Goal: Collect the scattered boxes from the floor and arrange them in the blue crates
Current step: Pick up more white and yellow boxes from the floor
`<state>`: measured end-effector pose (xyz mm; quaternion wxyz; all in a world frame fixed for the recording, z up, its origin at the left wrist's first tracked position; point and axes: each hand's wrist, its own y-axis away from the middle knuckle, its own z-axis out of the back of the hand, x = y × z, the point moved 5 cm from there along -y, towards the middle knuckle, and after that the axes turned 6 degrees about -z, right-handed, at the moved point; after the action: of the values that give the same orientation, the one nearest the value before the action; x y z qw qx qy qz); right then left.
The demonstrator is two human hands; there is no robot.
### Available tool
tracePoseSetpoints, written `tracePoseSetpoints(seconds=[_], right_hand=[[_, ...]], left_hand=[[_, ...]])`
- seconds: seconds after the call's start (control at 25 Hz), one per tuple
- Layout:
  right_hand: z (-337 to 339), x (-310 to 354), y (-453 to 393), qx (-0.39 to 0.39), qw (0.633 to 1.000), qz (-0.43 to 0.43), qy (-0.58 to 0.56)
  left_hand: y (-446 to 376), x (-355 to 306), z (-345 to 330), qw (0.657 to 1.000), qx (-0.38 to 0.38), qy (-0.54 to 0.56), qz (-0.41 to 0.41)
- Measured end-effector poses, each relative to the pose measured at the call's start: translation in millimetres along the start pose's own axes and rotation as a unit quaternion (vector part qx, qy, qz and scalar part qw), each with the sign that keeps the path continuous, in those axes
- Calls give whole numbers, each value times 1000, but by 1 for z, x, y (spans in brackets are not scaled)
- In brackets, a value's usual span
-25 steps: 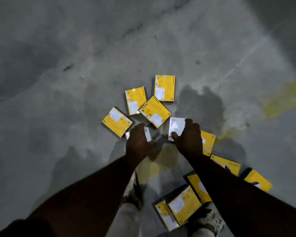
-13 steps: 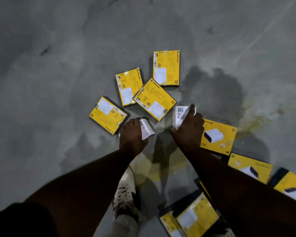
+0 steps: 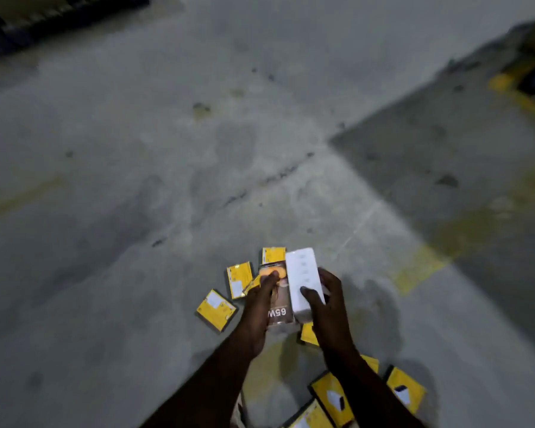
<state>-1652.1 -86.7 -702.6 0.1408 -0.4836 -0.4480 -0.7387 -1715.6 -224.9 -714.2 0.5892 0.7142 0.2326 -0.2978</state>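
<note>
while both hands sit low in the centre of my head view, each one carries a box lifted clear of the floor [image 3: 167,180]. left hand [image 3: 260,304] is wrapped round a brownish box [image 3: 278,307] printed "65w", thumb across its front near an orange patch at the top. right hand [image 3: 328,307] clasps a white box [image 3: 303,282], thumb laid over its face, fingers behind. the two boxes are side by side and touching, the white one overlapping the brown one's right edge, both held roughly upright and tilted slightly.

below them, yellow boxes lie scattered on grey concrete. one yellow box [image 3: 216,309] lies flat to the left of the left wrist, another [image 3: 239,279] just above it, a third [image 3: 273,255] peeks out behind the held pair. near my right forearm, a yellow box [image 3: 332,398] and another [image 3: 405,392] show a white product picture; one more [image 3: 309,333] lies between the wrists, partly hidden.

faded yellow floor paint [image 3: 420,264] runs off to the right. blue crates: i cannot make any out; a dark blurred shape [image 3: 59,17] sits top left, unidentifiable.
</note>
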Motion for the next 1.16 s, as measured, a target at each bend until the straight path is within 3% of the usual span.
tracePoseSetpoints(seconds=[0.24,0.44,0.6,0.76,0.88,1.04,1.16], right_hand=[[63,192,132,27,992,119,-26],[99,251,237,3,979,192,-69],[122,249,322,-72,965,233,-100],[154,225,406,-135,948,206,-202],[198,208,459,-177,924,196,-275],[282,170,529,-220,911,197,-290],[347,137,589,-207,931,218,-207]], left_hand=[[167,-136,-57,996,24,28,-76],[275,-196,-72,981,86,33,-171],[349,-208,-79,965,144,4,-218],[430,-187,-90,938,232,-86,-243],[485,-160,-114,876,333,-178,-301],[564,-106,-161,798,435,-243,-339],[617,-55,-205,782,480,-256,-304]])
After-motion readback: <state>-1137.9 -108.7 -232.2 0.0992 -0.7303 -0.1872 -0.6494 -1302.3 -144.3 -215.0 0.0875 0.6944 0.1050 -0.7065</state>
